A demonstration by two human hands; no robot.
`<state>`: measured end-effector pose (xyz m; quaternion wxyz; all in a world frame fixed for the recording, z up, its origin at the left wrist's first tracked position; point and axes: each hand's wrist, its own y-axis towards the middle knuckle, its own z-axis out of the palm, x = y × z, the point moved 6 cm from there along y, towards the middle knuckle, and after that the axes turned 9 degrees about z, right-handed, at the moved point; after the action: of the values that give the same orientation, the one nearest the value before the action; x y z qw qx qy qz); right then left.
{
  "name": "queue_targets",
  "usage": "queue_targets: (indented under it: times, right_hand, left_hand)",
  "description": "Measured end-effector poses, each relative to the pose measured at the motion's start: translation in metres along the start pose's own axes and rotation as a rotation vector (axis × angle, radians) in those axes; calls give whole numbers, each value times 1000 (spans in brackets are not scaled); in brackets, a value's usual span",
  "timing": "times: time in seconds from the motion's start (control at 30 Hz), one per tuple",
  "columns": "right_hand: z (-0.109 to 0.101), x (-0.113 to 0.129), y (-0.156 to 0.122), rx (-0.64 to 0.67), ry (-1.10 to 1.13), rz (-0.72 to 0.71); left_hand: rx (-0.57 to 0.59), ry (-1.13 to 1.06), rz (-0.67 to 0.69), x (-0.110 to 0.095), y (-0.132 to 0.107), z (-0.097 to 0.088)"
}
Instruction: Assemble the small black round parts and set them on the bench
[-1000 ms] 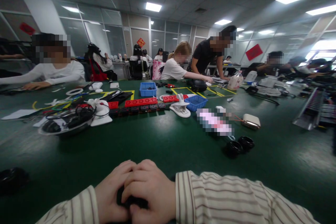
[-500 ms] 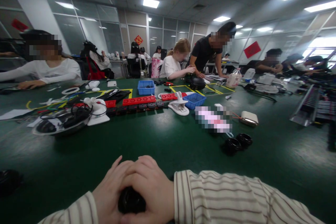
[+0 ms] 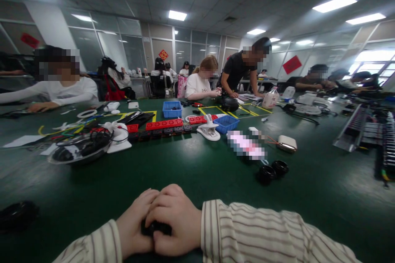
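Observation:
My left hand [image 3: 134, 224] and my right hand [image 3: 177, 222] are together at the table's front edge, cupped around a glossy black rounded object [image 3: 163, 228]. The fingers of the two hands meet over its top. My right thumb lies across its near side. Only a small dark patch shows between the palms, so its exact kind cannot be made out. Farther right, two black hollow round pieces [image 3: 268, 174] sit side by side on the green table [image 3: 191, 168]. Another black piece [image 3: 18, 215] rests at the left edge, partly blurred.
Beyond my hands lie a row of red and black socket blocks [image 3: 163, 125], a white clip base [image 3: 208, 129], two blue bins [image 3: 226, 124] and a clear bowl [image 3: 78, 150] with black items. A blurred-out phone-like item [image 3: 247, 146] and cream case [image 3: 286, 143] lie right. Several people sit or stand around.
My right thumb has come across the front of the black object, covering more of it. The whole view has shifted slightly, with the room and table items lower in the picture.

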<state>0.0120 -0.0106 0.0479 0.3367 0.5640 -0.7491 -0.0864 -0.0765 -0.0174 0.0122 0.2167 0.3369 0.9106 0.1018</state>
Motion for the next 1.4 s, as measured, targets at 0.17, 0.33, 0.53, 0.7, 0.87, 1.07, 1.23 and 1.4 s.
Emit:
queue_targets:
  times: [0.17, 0.33, 0.53, 0.7, 0.87, 1.07, 1.23, 1.4]
  right_hand:
    - [9, 9, -4, 85, 4, -109]
    - [0, 20, -9, -41, 63, -121]
    - [-22, 14, -14, -229, 65, 229]
    - [-24, 1, -19, -301, -10, 433]
    - [-19, -2, -18, -270, -126, 459]
    - [-12, 0, -15, -132, -186, 392]
    - [-9, 5, -15, -71, -110, 280]
    - [-10, 13, -17, -31, -55, 167]
  left_hand:
    - [56, -61, 45, 3, 3, 3]
    - [25, -106, 36, 3, 1, 2]
    - [-26, 26, -86, 11, -7, 0]
    - [-123, 181, -247, 1, -12, -6]
    - [-147, 207, -373, -19, -12, -5]
    - [-158, 187, -361, -20, -11, -4]
    - [-114, 38, -187, -12, -12, -2]
    - [-41, -3, -140, -5, -14, 2]
